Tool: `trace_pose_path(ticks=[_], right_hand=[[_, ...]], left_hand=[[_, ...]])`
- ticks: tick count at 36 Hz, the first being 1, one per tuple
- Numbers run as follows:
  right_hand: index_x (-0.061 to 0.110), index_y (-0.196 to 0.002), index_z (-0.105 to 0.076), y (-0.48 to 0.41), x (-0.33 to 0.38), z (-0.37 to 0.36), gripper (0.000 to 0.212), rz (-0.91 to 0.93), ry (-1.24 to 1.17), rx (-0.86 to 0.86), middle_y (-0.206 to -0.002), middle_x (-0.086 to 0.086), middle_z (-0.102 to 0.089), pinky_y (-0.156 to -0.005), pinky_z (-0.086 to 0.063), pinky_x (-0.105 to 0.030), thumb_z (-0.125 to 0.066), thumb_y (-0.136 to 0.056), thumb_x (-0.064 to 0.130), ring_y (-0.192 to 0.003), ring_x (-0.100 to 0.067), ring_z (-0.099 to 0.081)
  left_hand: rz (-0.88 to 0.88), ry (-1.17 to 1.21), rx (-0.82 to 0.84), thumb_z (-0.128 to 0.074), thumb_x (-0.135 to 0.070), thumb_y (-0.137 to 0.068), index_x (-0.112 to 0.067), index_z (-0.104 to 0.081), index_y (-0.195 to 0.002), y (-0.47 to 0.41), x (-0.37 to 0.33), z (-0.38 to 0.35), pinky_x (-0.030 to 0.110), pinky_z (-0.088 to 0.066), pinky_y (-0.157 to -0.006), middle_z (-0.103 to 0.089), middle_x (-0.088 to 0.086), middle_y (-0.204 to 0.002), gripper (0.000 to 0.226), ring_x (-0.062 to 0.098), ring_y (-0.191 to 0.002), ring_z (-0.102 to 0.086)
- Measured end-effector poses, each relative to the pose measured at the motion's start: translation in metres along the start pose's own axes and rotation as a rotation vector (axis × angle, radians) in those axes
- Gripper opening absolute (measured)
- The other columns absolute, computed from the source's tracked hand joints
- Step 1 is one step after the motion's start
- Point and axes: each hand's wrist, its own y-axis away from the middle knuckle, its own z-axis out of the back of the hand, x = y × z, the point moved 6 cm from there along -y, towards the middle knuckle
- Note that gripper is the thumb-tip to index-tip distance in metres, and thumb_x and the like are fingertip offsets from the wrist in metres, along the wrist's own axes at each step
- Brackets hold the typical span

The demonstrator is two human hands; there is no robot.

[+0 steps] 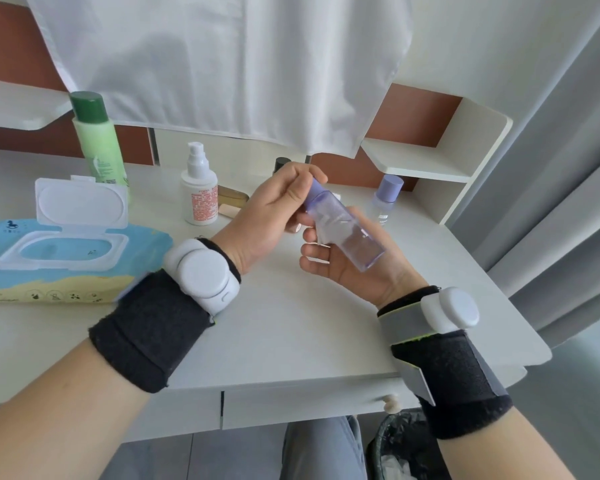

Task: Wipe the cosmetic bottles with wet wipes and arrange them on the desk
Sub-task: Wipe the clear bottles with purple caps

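Note:
A clear bottle with a purple cap (352, 233) is held tilted above the middle of the white desk (284, 327). My left hand (267, 216) pinches its cap end. My right hand (354, 268) cups the bottle's body from below, with a white wet wipe (326, 230) pressed between its fingers and the bottle. The blue pack of wet wipes (59, 258) lies at the left with its lid flipped open. A tall green bottle (97, 140), a white pump bottle (200, 188) and a small clear bottle with a purple cap (385, 199) stand at the back of the desk.
A dark-capped item (282, 165) and a gold tin (232, 197) sit behind my left hand. A white cloth (222, 64) hangs over the back. A corner shelf (430, 161) stands at the right. Below the desk edge are a drawer knob (391, 403) and a black-lined bin (402, 448).

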Motion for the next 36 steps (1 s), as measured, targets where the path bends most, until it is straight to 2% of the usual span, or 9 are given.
trace_pose_path(ticks=[3,8,12,16,21,24,29,32,36], right_hand=[[0.01,-0.102,-0.066,-0.002,0.0,0.005,0.019,0.043,-0.011,-0.028,-0.085,-0.008,-0.065,-0.069,-0.056,-0.033,-0.051,-0.094,0.019,-0.071,-0.021,-0.066],[0.009,-0.096,-0.062,-0.004,0.002,0.013,0.018,0.104,-0.035,-0.119,-0.096,-0.004,-0.069,-0.077,-0.052,-0.029,-0.045,-0.092,0.005,-0.091,-0.018,-0.066],[0.011,-0.11,-0.058,-0.005,0.006,0.02,0.022,0.193,-0.063,-0.171,-0.107,-0.005,-0.063,-0.083,-0.049,-0.033,-0.042,-0.097,0.001,-0.102,-0.021,-0.059],[0.012,-0.105,-0.062,-0.003,0.008,0.017,0.025,0.228,-0.041,-0.153,-0.101,-0.005,-0.063,-0.086,-0.047,-0.035,-0.041,-0.097,0.0,-0.101,-0.02,-0.058],[0.011,-0.092,-0.068,-0.002,0.009,0.011,0.022,0.212,0.022,-0.143,-0.091,-0.002,-0.065,-0.081,-0.047,-0.03,-0.048,-0.097,0.005,-0.088,-0.014,-0.062],[0.008,-0.083,-0.066,-0.002,0.008,0.013,0.02,0.2,-0.006,-0.183,-0.082,-0.003,-0.066,-0.075,-0.048,-0.029,-0.05,-0.093,0.001,-0.076,-0.014,-0.062],[0.004,-0.099,-0.057,-0.004,0.004,0.01,0.012,0.143,-0.004,-0.147,-0.079,-0.002,-0.061,-0.068,-0.051,-0.024,-0.045,-0.1,0.005,-0.068,-0.012,-0.057],[0.005,-0.094,-0.06,-0.003,0.004,0.008,0.015,0.134,0.029,-0.154,-0.077,-0.002,-0.059,-0.066,-0.05,-0.022,-0.047,-0.1,0.006,-0.066,-0.012,-0.055],[0.002,-0.1,-0.058,-0.001,0.006,0.008,0.011,0.164,0.026,-0.205,-0.074,-0.004,-0.056,-0.063,-0.05,-0.022,-0.048,-0.098,0.005,-0.062,-0.011,-0.054]], left_hand=[[0.005,0.086,-0.042,-0.045,-0.034,-0.092,-0.02,-0.056,-0.099,-0.001,0.001,0.003,0.025,-0.037,-0.054,-0.049,-0.001,-0.071,0.019,0.014,-0.058,-0.042],[0.008,0.101,-0.054,-0.056,-0.028,-0.087,-0.018,-0.057,-0.098,-0.001,0.0,0.002,0.034,-0.036,-0.06,-0.05,0.012,-0.079,0.015,0.017,-0.06,-0.041],[0.011,0.076,-0.064,-0.059,-0.027,-0.086,-0.016,-0.058,-0.098,0.001,0.003,-0.001,0.037,-0.037,-0.063,-0.067,-0.005,-0.085,0.016,0.018,-0.06,-0.041],[0.006,0.062,-0.11,-0.06,-0.023,-0.089,-0.015,-0.056,-0.097,0.001,0.006,-0.001,0.031,-0.042,-0.064,-0.068,-0.007,-0.089,0.012,0.006,-0.057,-0.051],[-0.032,-0.083,-0.224,-0.06,-0.033,-0.088,-0.025,-0.054,-0.094,0.001,0.006,0.005,0.051,-0.049,-0.065,-0.061,0.018,-0.082,0.012,0.027,-0.063,-0.054],[-0.088,-0.227,-0.288,-0.06,-0.043,-0.084,-0.029,-0.052,-0.094,0.002,0.005,0.007,0.048,-0.054,-0.07,-0.066,0.011,-0.084,0.019,0.024,-0.068,-0.062],[-0.239,-0.503,-0.351,-0.059,-0.039,-0.086,-0.01,-0.053,-0.105,0.006,-0.007,0.005,0.031,-0.044,-0.067,-0.058,-0.002,-0.083,0.035,0.019,-0.074,-0.055],[-0.312,-0.628,-0.367,-0.062,-0.032,-0.09,-0.006,-0.054,-0.103,0.007,-0.013,0.004,0.024,-0.034,-0.068,-0.051,-0.008,-0.087,0.031,0.017,-0.079,-0.048],[-0.322,-0.749,-0.399,-0.063,-0.025,-0.091,-0.006,-0.054,-0.1,0.006,-0.014,0.01,0.021,-0.025,-0.064,-0.046,-0.009,-0.082,0.023,0.018,-0.078,-0.044]])
